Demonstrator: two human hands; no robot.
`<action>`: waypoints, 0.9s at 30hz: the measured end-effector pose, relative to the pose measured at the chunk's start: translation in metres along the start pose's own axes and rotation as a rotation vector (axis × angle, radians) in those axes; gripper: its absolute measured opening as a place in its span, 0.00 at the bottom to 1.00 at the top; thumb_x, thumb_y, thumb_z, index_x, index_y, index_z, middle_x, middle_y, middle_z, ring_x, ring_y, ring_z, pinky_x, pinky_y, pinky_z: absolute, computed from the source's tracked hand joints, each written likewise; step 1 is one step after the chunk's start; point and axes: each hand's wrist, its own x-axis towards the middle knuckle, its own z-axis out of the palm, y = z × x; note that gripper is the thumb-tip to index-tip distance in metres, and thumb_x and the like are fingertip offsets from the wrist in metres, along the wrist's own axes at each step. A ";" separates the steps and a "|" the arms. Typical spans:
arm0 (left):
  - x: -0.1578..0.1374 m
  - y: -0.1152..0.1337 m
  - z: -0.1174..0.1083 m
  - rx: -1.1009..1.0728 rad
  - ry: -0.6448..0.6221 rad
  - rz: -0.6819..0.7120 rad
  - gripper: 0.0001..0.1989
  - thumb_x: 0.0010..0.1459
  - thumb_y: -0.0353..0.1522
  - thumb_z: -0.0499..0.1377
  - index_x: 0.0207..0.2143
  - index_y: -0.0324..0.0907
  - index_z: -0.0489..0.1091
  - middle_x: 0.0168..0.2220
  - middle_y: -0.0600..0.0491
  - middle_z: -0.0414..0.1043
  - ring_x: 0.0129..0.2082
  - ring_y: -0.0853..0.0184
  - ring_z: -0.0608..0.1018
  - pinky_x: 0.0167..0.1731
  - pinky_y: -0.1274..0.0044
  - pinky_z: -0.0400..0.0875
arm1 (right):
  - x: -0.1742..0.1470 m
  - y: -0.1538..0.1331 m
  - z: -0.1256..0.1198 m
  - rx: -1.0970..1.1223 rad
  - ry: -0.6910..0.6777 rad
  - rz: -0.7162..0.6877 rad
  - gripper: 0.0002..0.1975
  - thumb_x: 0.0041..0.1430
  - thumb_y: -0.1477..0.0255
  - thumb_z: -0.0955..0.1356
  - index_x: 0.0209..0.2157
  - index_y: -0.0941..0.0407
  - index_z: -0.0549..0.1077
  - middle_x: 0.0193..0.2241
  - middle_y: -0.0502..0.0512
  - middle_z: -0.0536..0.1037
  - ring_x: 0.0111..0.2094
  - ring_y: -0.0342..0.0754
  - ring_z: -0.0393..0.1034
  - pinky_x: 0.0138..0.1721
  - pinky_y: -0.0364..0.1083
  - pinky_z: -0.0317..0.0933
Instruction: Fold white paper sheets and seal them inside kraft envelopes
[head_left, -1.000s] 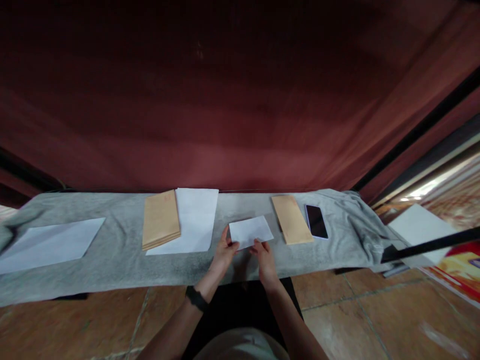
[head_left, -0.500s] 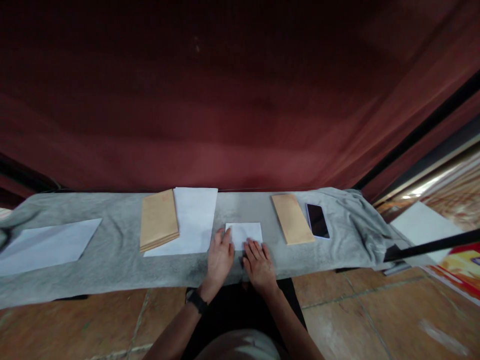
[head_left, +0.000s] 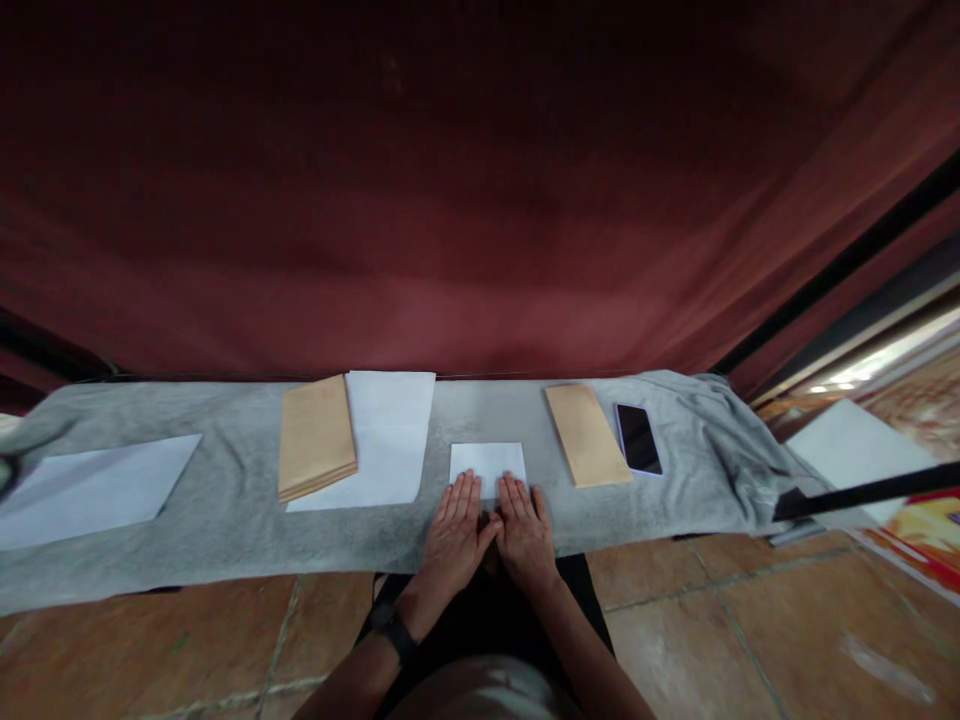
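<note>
A small folded white sheet of paper (head_left: 487, 458) lies on the grey cloth in front of me. My left hand (head_left: 456, 528) rests flat on its near left part, fingers stretched out. Beside it, my right hand (head_left: 523, 525) presses flat on the near right part, its fingers also straight. The two thumbs come close together at the sheet's near side. Both hands cover the near edge of the paper. Neither hand grips anything.
Left of the hands, a stack of brown envelopes (head_left: 316, 435) overlaps white paper (head_left: 394, 430). Another white sheet (head_left: 97, 485) lies farther left. To the right are a brown envelope (head_left: 587, 435) and a phone (head_left: 638, 438). Grey cloth (head_left: 232, 530) covers the table; a red curtain (head_left: 480, 220) hangs behind.
My left hand has moved from the sheet's left edge to its near side, next to my right hand. My right hand has shifted slightly, staying flat on the paper.
</note>
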 end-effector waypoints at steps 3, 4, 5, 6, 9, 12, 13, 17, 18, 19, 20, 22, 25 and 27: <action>-0.003 -0.006 -0.002 0.014 0.009 -0.046 0.36 0.67 0.47 0.48 0.69 0.32 0.51 0.69 0.36 0.52 0.69 0.53 0.56 0.66 0.59 0.55 | -0.003 0.003 -0.001 -0.010 0.019 0.033 0.28 0.71 0.67 0.59 0.69 0.60 0.54 0.64 0.63 0.65 0.65 0.56 0.58 0.67 0.59 0.45; -0.003 -0.008 -0.003 0.017 0.016 -0.062 0.37 0.67 0.48 0.48 0.68 0.32 0.51 0.69 0.36 0.52 0.69 0.53 0.56 0.65 0.59 0.56 | -0.003 0.004 -0.001 -0.014 0.025 0.043 0.28 0.71 0.66 0.59 0.69 0.60 0.54 0.64 0.64 0.65 0.65 0.57 0.59 0.67 0.59 0.45; -0.004 -0.009 -0.002 0.020 0.023 -0.075 0.37 0.67 0.48 0.48 0.68 0.32 0.52 0.69 0.36 0.52 0.69 0.53 0.57 0.65 0.59 0.56 | -0.004 0.006 -0.002 -0.018 0.030 0.049 0.29 0.71 0.65 0.59 0.69 0.60 0.54 0.64 0.65 0.64 0.65 0.57 0.59 0.66 0.59 0.46; -0.005 -0.011 -0.002 0.022 0.030 -0.085 0.37 0.67 0.48 0.48 0.68 0.32 0.52 0.69 0.36 0.52 0.69 0.52 0.57 0.65 0.59 0.56 | -0.005 0.008 -0.003 -0.024 0.033 0.053 0.29 0.71 0.64 0.59 0.68 0.61 0.55 0.64 0.65 0.64 0.64 0.58 0.60 0.66 0.60 0.46; -0.006 -0.015 -0.001 0.030 0.055 -0.104 0.35 0.67 0.47 0.48 0.67 0.31 0.54 0.68 0.35 0.53 0.69 0.52 0.57 0.66 0.58 0.55 | -0.008 0.013 -0.006 -0.042 0.034 0.052 0.28 0.72 0.65 0.58 0.68 0.60 0.55 0.64 0.65 0.64 0.64 0.58 0.60 0.66 0.60 0.47; -0.002 -0.013 -0.002 0.032 0.078 -0.133 0.34 0.68 0.45 0.47 0.66 0.30 0.55 0.67 0.34 0.54 0.69 0.50 0.57 0.66 0.54 0.51 | -0.009 0.016 -0.007 -0.047 0.032 0.048 0.27 0.72 0.67 0.58 0.68 0.61 0.55 0.64 0.65 0.64 0.64 0.57 0.60 0.66 0.59 0.47; 0.001 -0.011 -0.002 0.026 0.079 -0.138 0.34 0.68 0.45 0.47 0.66 0.30 0.56 0.67 0.34 0.55 0.69 0.49 0.57 0.66 0.53 0.51 | -0.010 0.016 -0.006 -0.045 0.032 0.048 0.27 0.72 0.67 0.58 0.68 0.61 0.56 0.64 0.65 0.64 0.64 0.57 0.60 0.66 0.59 0.47; 0.019 0.006 0.000 -0.044 0.033 -0.047 0.30 0.69 0.42 0.46 0.67 0.32 0.56 0.68 0.37 0.55 0.69 0.53 0.57 0.67 0.56 0.51 | -0.010 0.015 -0.004 -0.038 0.043 0.070 0.26 0.71 0.70 0.57 0.67 0.61 0.58 0.64 0.64 0.64 0.65 0.56 0.59 0.66 0.59 0.46; 0.024 0.011 0.002 -0.066 0.010 -0.005 0.30 0.70 0.41 0.45 0.67 0.33 0.55 0.68 0.39 0.55 0.69 0.55 0.57 0.67 0.57 0.52 | -0.010 0.015 -0.003 -0.037 0.042 0.074 0.26 0.71 0.71 0.57 0.67 0.61 0.58 0.64 0.64 0.65 0.65 0.56 0.59 0.66 0.59 0.46; 0.030 0.016 0.004 -0.086 -0.014 0.033 0.29 0.70 0.41 0.45 0.67 0.34 0.55 0.68 0.40 0.55 0.69 0.56 0.57 0.67 0.58 0.52 | -0.010 0.015 -0.003 -0.038 0.038 0.074 0.26 0.70 0.72 0.57 0.67 0.61 0.58 0.64 0.64 0.65 0.65 0.56 0.58 0.67 0.59 0.46; 0.036 0.021 0.006 -0.101 -0.037 0.063 0.29 0.70 0.41 0.44 0.67 0.35 0.55 0.68 0.41 0.55 0.69 0.57 0.57 0.67 0.59 0.53 | -0.011 0.015 -0.003 -0.042 0.034 0.070 0.26 0.70 0.73 0.57 0.67 0.61 0.58 0.64 0.63 0.65 0.66 0.55 0.58 0.67 0.59 0.46; 0.046 0.028 0.011 -0.113 -0.067 0.093 0.30 0.70 0.42 0.44 0.67 0.35 0.54 0.68 0.41 0.55 0.70 0.58 0.56 0.67 0.59 0.53 | -0.012 0.016 -0.003 -0.054 0.028 0.057 0.26 0.69 0.75 0.57 0.67 0.61 0.58 0.64 0.63 0.64 0.66 0.55 0.56 0.67 0.59 0.45; 0.058 0.030 0.015 -0.086 -0.071 0.095 0.31 0.70 0.43 0.44 0.67 0.34 0.54 0.69 0.40 0.53 0.70 0.57 0.54 0.67 0.59 0.51 | -0.012 0.016 -0.002 -0.076 0.010 0.034 0.25 0.69 0.76 0.57 0.65 0.61 0.62 0.64 0.62 0.65 0.67 0.55 0.55 0.67 0.60 0.45; 0.063 0.026 0.016 -0.045 -0.067 0.077 0.32 0.70 0.43 0.45 0.67 0.32 0.53 0.69 0.38 0.52 0.70 0.57 0.53 0.67 0.60 0.51 | -0.012 0.016 -0.002 -0.086 -0.002 0.033 0.24 0.69 0.74 0.58 0.64 0.61 0.63 0.64 0.62 0.66 0.67 0.55 0.55 0.67 0.59 0.44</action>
